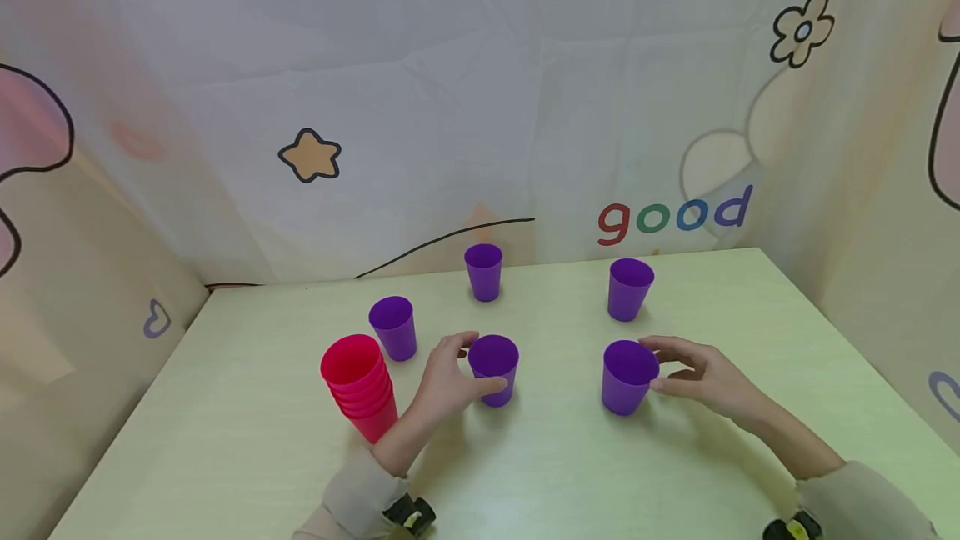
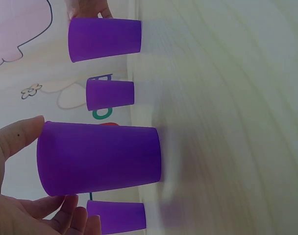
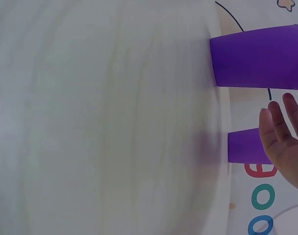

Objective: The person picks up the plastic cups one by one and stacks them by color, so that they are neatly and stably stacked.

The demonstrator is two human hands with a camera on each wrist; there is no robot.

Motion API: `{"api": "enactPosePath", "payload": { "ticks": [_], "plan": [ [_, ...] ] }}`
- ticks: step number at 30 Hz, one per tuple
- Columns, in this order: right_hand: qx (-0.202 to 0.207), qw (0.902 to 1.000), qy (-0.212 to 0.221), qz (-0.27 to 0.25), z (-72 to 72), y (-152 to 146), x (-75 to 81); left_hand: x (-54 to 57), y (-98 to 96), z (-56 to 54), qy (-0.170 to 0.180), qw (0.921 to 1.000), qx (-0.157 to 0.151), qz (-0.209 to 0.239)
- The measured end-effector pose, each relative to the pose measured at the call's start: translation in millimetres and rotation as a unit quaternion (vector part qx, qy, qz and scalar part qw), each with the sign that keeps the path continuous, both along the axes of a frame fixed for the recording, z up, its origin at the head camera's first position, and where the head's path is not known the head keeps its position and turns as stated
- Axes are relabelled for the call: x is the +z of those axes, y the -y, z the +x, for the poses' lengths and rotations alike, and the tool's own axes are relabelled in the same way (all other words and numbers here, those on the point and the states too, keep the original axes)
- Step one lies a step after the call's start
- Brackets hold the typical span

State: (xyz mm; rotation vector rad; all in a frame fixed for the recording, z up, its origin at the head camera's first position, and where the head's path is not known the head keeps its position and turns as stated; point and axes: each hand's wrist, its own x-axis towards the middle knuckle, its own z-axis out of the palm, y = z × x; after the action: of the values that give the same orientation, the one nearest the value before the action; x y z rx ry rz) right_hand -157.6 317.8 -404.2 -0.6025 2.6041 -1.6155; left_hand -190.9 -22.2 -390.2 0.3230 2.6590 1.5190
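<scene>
My left hand (image 1: 455, 386) is around a purple cup (image 2: 100, 159) near the table's middle. Its thumb meets the rim on one side and its fingers are on the other. The cup stands upright on the table. My right hand (image 1: 708, 377) is at the right side of another upright purple cup (image 1: 628, 377). Its fingers (image 3: 279, 127) are loosely bent beside that cup, not wrapped round it. Behind these stand three more purple cups, one at the left (image 1: 394, 328), one at the back (image 1: 483, 272) and one at the right (image 1: 628, 288).
A stack of red cups (image 1: 363, 390) stands left of my left forearm, close to it. The pale table (image 1: 555, 473) reaches back to a printed curtain (image 1: 450, 107), which also hangs at both sides.
</scene>
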Motion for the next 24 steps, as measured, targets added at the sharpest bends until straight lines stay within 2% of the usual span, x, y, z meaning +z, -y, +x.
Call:
{"api": "enactPosePath", "payload": {
  "ticks": [6, 12, 17, 20, 24],
  "plan": [
    [-0.002, 0.9999, 0.01, -0.007, 0.0, 1.3, -0.9, 0.4, 0.5, -0.9, 0.003, 1.0, -0.005, -0.008],
    [-0.002, 0.9998, 0.012, -0.014, 0.8, 1.2, -1.7, -0.2, 0.1, -1.9, 0.005, 1.0, 0.003, -0.006],
    [0.0, 0.9997, 0.017, -0.017, 0.5, 1.0, -1.7, -0.6, -2.2, -2.0, -0.011, 0.9999, 0.005, -0.002],
    [-0.005, 0.9996, 0.026, -0.012, 0.7, 0.8, -1.3, 1.9, -4.7, -1.3, -0.02, 0.9998, 0.001, 0.006],
    [-0.011, 0.999, 0.041, -0.012, 1.6, 0.7, -1.2, 7.0, -8.8, -0.7, -0.014, 0.9996, -0.003, 0.026]
  ]
}}
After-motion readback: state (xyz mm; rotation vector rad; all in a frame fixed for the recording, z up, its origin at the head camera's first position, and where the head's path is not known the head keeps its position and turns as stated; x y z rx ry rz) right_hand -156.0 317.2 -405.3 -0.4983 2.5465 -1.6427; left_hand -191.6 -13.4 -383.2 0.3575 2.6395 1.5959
